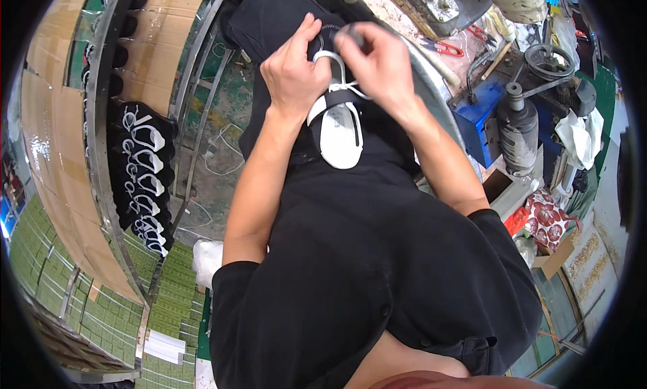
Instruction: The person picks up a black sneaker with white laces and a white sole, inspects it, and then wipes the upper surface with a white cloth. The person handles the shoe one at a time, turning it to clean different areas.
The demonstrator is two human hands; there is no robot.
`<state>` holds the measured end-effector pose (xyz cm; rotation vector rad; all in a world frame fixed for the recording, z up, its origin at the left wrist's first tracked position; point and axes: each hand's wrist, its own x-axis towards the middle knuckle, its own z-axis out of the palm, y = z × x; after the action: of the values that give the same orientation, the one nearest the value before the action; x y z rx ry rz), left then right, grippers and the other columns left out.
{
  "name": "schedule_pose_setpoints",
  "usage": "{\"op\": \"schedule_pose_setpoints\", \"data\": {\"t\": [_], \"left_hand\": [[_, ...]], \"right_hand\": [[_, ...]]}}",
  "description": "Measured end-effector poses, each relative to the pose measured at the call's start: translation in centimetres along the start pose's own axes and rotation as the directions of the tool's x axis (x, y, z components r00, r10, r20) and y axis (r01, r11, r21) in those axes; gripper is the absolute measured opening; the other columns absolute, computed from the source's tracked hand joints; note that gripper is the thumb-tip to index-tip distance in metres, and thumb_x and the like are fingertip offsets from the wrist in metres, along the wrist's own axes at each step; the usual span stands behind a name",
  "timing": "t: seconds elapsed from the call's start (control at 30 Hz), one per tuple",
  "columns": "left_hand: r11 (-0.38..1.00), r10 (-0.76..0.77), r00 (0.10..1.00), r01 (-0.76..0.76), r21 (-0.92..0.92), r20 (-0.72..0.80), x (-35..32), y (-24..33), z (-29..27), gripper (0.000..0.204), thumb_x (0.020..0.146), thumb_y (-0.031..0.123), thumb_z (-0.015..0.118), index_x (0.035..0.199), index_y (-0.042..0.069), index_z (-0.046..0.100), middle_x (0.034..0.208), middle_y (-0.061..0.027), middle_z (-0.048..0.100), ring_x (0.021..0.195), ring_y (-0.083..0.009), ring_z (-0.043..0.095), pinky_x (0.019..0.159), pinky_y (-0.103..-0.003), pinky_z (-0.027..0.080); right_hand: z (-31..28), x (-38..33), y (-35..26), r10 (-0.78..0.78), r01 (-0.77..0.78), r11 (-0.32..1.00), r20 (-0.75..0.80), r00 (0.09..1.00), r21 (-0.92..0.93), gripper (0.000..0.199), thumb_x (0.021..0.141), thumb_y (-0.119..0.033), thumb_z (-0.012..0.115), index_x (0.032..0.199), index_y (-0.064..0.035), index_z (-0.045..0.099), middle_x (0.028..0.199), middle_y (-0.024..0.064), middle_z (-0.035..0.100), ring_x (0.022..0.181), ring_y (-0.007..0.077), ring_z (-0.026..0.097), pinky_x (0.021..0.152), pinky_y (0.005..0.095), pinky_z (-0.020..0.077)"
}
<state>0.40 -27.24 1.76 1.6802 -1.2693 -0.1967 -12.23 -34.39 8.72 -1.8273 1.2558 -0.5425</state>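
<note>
A black and white shoe (340, 136) lies over my lap, its white insole facing up and its heel end towards me. White lace is tied in a bow across its middle. My left hand (296, 69) is closed round the far left side of the shoe, thumb raised. Opposite it, my right hand (381, 62) is curled in over the toe end, slightly blurred. A small dark thing shows at its fingertips, too unclear to name. The toe is mostly hidden behind both hands.
On my left stands a metal rack (98, 119) with cardboard, beside a row of black shoes with white laces (145, 177). To my right are red-handled snips (448, 49), a blue metal box (475, 113), a machine with a pulley wheel (549, 60) and a patterned bag (546, 217).
</note>
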Motion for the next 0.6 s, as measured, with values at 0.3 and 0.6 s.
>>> {"op": "schedule_pose_setpoints", "data": {"t": [0.3,0.6], "left_hand": [[0.993,-0.091,0.995,0.094,-0.066,0.037,0.3,0.3,0.3,0.039,0.069,0.001,0.063,0.108,0.002,0.073,0.116,-0.0144,0.074,0.096,-0.0287,0.075,0.080,-0.035,0.061],[0.995,-0.075,0.997,0.077,-0.064,0.030,0.5,0.0,0.2,0.040,0.068,0.001,0.062,0.106,0.002,0.073,0.114,-0.0146,0.074,0.093,-0.0295,0.075,0.077,-0.035,0.061]], "right_hand": [[0.2,0.6,0.8,0.081,-0.079,0.983,0.000,0.997,0.168,0.024,0.087,-0.018,0.074,0.095,0.0043,0.070,0.076,0.0190,0.067,0.062,0.0253,0.067,0.057,0.0357,0.0517],[0.7,0.2,0.9,-0.083,0.084,0.996,-0.019,0.996,0.028,0.023,0.089,-0.018,0.072,0.095,0.0038,0.071,0.073,0.0172,0.067,0.057,0.0198,0.065,0.055,0.0354,0.0496]]}}
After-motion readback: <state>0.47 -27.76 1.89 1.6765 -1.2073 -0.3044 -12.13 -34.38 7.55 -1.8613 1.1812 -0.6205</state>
